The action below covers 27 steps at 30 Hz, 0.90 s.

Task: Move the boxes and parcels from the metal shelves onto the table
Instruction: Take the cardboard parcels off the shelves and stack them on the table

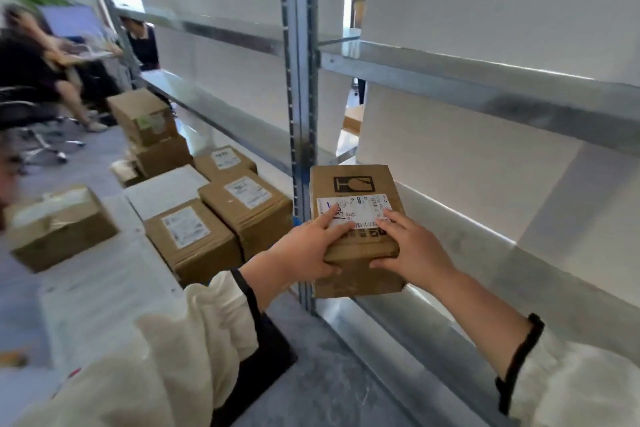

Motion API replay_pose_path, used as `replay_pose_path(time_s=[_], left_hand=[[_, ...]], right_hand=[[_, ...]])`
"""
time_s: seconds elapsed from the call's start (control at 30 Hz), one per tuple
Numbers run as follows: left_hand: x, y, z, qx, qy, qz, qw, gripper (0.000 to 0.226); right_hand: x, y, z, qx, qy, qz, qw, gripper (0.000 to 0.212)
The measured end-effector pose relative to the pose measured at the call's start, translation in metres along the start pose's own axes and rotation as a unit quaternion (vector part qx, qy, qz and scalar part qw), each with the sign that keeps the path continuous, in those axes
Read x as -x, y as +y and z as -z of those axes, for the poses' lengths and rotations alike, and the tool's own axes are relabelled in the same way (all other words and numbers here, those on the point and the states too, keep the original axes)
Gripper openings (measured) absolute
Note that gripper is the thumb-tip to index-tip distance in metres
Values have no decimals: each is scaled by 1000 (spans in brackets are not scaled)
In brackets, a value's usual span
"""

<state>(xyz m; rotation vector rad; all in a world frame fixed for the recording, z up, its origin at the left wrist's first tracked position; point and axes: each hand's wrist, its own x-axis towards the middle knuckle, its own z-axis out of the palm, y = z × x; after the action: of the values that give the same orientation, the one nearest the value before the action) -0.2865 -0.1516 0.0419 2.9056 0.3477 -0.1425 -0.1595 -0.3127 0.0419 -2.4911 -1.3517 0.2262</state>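
A brown cardboard box (353, 184) with a white shipping label sits at the front edge of a metal shelf (460, 239). My left hand (304, 250) grips its near left corner, fingers on the label. My right hand (412, 246) holds its near right corner, thumb under the front face. Both hands are closed on this box. On the white table (104, 281) to the left stand several more brown boxes, among them a labelled box (190, 239) and a second labelled box (247, 204) next to it.
A grey metal upright (299, 97) rises just left of the held box. The upper shelves (485, 80) show no parcels. A taped box (59, 225) lies at the table's left. Seated people (38, 62) and an office chair are at the far left.
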Motion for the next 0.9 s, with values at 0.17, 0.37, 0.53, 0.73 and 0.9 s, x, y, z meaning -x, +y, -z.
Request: replay_pose_path(time_s=[0.17,0.37,0.53,0.73,0.9], left_hand=[[59,-79,9,10,32,107,994,86],[103,-154,32,22,68,218,973,84],[112,-208,50,30,100,295,950,85],[108,-273,69,30,125,358,925,87],[98,-337,83,35,125,378,917,87]], right_hand=[[-54,-86,-27,1,-23,104,994,85],[-126,-168,-45,13,-35,227,973,83],[-197,-220,-52,11,-51,325,944,83],[-276,-272,-67,8,-63,396,916,81],[-339,-310,-84,-6,-81,416,906,81]])
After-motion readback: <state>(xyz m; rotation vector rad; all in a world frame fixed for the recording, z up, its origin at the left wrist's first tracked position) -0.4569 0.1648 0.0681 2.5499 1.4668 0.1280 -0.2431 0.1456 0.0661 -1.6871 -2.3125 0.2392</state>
